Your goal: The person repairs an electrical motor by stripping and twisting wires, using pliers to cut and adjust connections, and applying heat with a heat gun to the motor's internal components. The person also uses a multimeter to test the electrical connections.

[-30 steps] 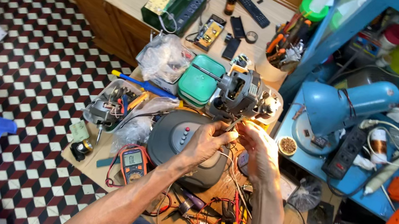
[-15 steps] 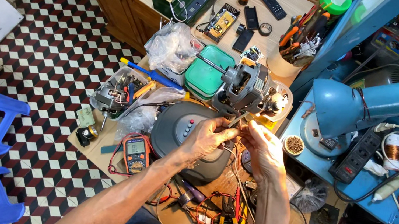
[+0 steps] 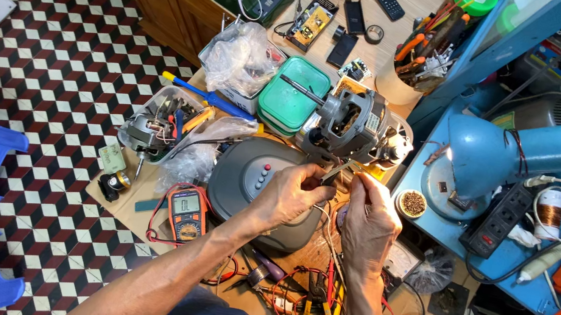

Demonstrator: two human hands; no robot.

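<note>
Both hands meet just under a small electric motor (image 3: 351,125), which lies on its side at the middle of the crowded tabletop (image 3: 132,212) with its shaft pointing left over a green lidded box (image 3: 293,96), probably so its wiring end faces the person. The left hand (image 3: 298,195) is pinched around a thin metal tool (image 3: 333,171) whose tip angles up toward the motor's underside; whether it is tweezers or a probe is too small to tell. The right hand (image 3: 369,223) is closed with its fingertips up by the same spot, seemingly steadying a thin wire, though what it grips is not clear. A blue desk lamp (image 3: 519,153) on the blue shelf unit to the right is bent toward the motor, lighting that joint. The left forearm lies across a dark grey appliance base (image 3: 247,175), and an orange multimeter (image 3: 185,211) lies just left of it, within easy reach. Loose red and yellow leads (image 3: 315,310) tangle near the wrists.
</note>
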